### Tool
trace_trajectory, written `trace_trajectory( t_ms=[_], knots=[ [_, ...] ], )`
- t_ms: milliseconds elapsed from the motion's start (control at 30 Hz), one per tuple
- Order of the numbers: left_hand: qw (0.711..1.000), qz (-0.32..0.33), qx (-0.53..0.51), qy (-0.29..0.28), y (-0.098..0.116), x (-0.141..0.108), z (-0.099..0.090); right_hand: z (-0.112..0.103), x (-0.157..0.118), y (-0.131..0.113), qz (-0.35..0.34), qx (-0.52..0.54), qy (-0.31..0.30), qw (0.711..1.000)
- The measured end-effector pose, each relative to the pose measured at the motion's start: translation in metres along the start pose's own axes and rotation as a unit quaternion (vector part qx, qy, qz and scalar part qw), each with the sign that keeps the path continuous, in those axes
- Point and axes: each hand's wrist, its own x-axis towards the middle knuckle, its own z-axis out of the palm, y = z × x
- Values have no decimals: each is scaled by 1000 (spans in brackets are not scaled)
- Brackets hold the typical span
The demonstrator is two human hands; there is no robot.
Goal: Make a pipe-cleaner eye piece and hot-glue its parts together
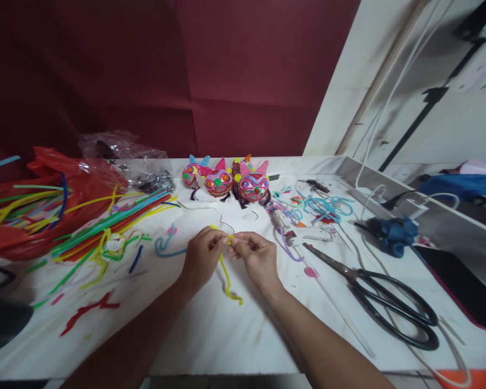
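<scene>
Both hands meet over the middle of the table, pinching one yellow pipe cleaner (pixel 227 276). My left hand (pixel 203 254) is closed on it, thumb and index finger together. My right hand (pixel 256 258) pinches a small bent or coiled yellow part beside the left fingertips. The pipe cleaner's loose tail hangs down wavy between the hands toward the tabletop. A short yellow bit also shows above the left fingers. Left of my left hand lies a curved teal pipe cleaner (pixel 166 249). The exact shape between the fingertips is partly hidden.
Colourful cat-faced balls (pixel 218 182) stand at the back. At right lie a glue gun (pixel 308 233), black-handled scissors (pixel 383 300), a glue stick (pixel 344 310), cables and a phone (pixel 457 283). Pipe cleaner bundles (pixel 113 227) and a red plastic bag (pixel 81 181) fill the left.
</scene>
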Motion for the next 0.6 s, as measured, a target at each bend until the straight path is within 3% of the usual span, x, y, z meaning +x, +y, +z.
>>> trace_trajectory(
  t_ms=[133, 300, 367, 600],
  knots=[
    [991, 96, 90, -9, -1, -1, -3, -6, 2, 6, -53, -89, -60, 993],
    [973, 158, 163, -40, -7, -1, -6, -16, 4, 6, -233, -301, -100, 919],
    [978, 146, 139, -56, -8, 0, -8, -18, 5, 3, -232, -323, -100, 912],
    [992, 63, 73, -75, -2, 7, -16, -15, 6, -2, -126, -259, -95, 953]
  ],
)
